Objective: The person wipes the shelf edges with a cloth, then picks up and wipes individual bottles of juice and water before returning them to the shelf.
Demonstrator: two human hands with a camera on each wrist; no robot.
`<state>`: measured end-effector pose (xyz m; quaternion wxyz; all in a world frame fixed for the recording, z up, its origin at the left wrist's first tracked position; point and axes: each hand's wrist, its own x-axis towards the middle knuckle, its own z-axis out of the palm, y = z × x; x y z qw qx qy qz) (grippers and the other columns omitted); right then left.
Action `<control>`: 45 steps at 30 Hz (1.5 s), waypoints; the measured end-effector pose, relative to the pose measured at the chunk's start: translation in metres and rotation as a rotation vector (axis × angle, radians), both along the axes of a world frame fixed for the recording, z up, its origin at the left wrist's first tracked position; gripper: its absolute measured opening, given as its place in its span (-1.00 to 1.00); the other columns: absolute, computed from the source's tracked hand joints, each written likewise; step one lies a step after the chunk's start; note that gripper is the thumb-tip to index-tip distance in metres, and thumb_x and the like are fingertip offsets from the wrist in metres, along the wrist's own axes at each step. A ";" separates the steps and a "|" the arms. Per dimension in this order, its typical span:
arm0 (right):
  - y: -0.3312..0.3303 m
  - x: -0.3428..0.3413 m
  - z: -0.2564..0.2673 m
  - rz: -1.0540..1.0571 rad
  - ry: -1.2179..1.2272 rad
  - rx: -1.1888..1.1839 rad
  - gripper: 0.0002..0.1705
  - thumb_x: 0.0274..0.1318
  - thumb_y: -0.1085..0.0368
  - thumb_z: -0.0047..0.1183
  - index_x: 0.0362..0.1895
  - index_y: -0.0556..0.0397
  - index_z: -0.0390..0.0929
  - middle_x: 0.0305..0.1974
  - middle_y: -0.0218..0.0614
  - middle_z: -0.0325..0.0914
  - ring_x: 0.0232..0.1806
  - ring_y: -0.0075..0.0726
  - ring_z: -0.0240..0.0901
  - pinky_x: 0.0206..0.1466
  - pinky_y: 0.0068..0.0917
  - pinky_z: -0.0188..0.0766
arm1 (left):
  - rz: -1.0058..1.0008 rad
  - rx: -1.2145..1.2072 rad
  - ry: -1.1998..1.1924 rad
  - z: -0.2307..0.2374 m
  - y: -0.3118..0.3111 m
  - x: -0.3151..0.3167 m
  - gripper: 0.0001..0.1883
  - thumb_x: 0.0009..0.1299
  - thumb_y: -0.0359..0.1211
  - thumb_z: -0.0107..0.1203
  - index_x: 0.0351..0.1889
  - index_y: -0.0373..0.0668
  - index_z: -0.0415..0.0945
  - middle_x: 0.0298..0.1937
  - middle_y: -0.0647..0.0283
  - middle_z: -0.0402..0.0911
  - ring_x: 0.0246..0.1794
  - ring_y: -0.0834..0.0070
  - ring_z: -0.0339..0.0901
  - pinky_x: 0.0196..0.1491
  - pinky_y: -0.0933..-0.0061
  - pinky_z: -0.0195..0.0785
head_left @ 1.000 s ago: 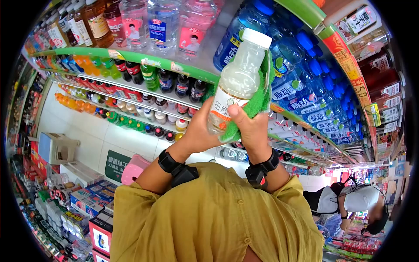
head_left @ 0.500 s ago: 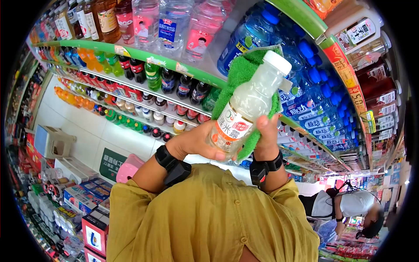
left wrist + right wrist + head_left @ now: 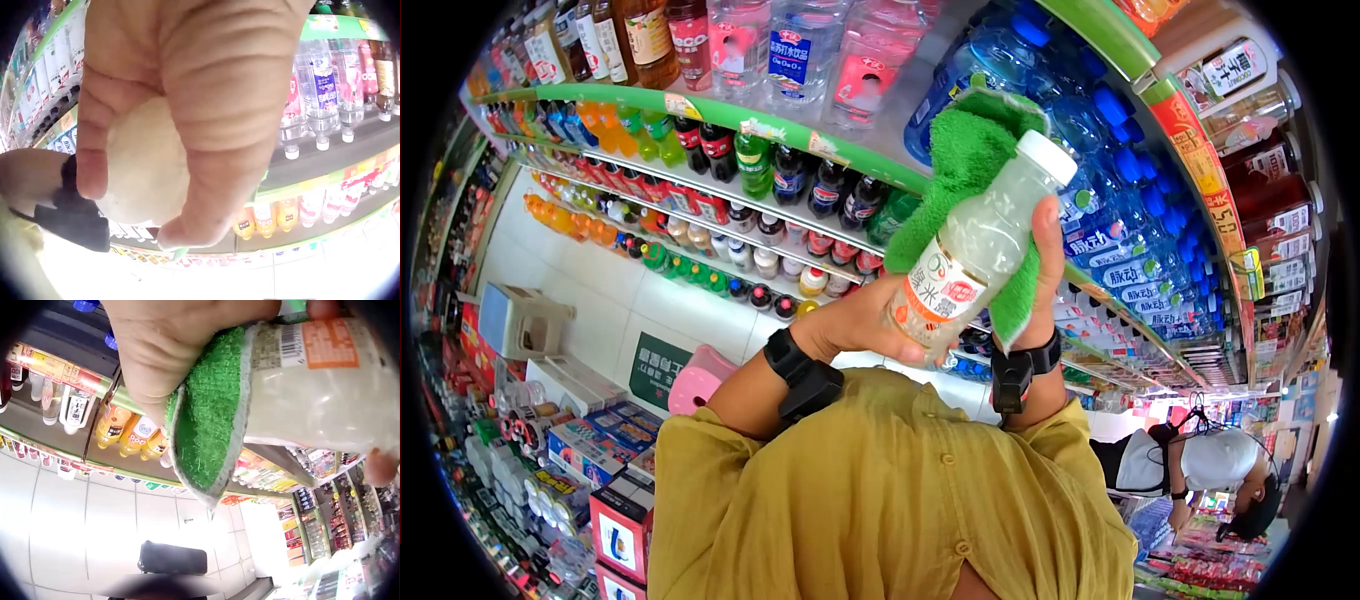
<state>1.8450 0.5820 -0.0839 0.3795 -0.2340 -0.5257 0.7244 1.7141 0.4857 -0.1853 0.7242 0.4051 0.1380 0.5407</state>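
Observation:
A clear bottle (image 3: 990, 235) of pale cloudy drink, with a white cap (image 3: 1048, 157) and a white-and-orange label, tilts up to the right in front of the shelves. My left hand (image 3: 862, 318) grips its lower end; in the left wrist view thumb and fingers curl around the pale round base (image 3: 147, 165). A green cloth (image 3: 962, 150) lies behind the bottle and along its right side. My right hand (image 3: 1048, 255) holds the cloth against the bottle, thumb up beside the shoulder. The right wrist view shows the cloth's pale-edged fold (image 3: 212, 412) between palm and bottle.
Large blue-capped bottles (image 3: 1135, 240) fill the shelf on the right. Clear and pink bottles (image 3: 800, 50) stand on the upper shelf, with cola bottles (image 3: 828, 188) below. A pink stool (image 3: 698, 378) and boxes (image 3: 622, 520) are at lower left. Another person (image 3: 1220, 460) is at right.
The bottle has turned so another side of its label shows, and it sits lower and further right. The cloth now spreads out behind it. My right hand has shifted up along the bottle's side.

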 end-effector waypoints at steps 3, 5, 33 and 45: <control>-0.007 -0.004 0.002 -0.070 0.031 -0.036 -0.28 0.15 -0.26 0.11 0.08 0.10 0.44 -0.15 -0.23 0.60 -0.16 -0.34 0.57 -0.09 -0.41 0.49 | 0.109 -0.020 0.074 0.006 0.001 -0.001 -0.25 0.01 -0.17 0.49 0.13 -0.28 0.41 -0.12 0.17 0.64 -0.15 0.37 0.65 -0.05 0.32 0.52; -0.002 0.001 -0.010 -0.024 0.036 0.012 -0.25 0.20 -0.29 0.03 0.14 0.11 0.42 -0.07 -0.22 0.59 -0.10 -0.31 0.57 0.00 -0.37 0.49 | 0.175 -0.023 0.099 0.008 0.001 0.002 -0.25 0.02 -0.18 0.48 0.14 -0.28 0.41 -0.11 0.18 0.63 -0.14 0.37 0.64 -0.04 0.33 0.52; -0.015 0.002 -0.050 -0.200 -0.165 0.432 -0.25 -0.16 0.17 0.51 0.10 0.16 0.43 -0.02 -0.28 0.55 -0.04 -0.38 0.51 0.05 -0.40 0.46 | 0.948 0.079 0.905 0.015 0.009 0.015 -0.27 0.10 -0.41 0.37 0.23 -0.27 0.26 0.07 0.17 0.56 0.10 0.38 0.52 0.14 0.32 0.36; -0.006 0.017 -0.039 -0.045 0.023 0.136 -0.12 -0.11 0.09 0.41 0.26 0.21 0.30 0.05 -0.20 0.52 0.03 -0.29 0.51 0.09 -0.37 0.45 | 0.183 -0.169 0.051 0.006 -0.002 -0.010 -0.27 0.37 -0.10 0.27 0.35 -0.31 0.23 0.20 0.13 0.49 0.21 0.42 0.44 0.22 0.39 0.32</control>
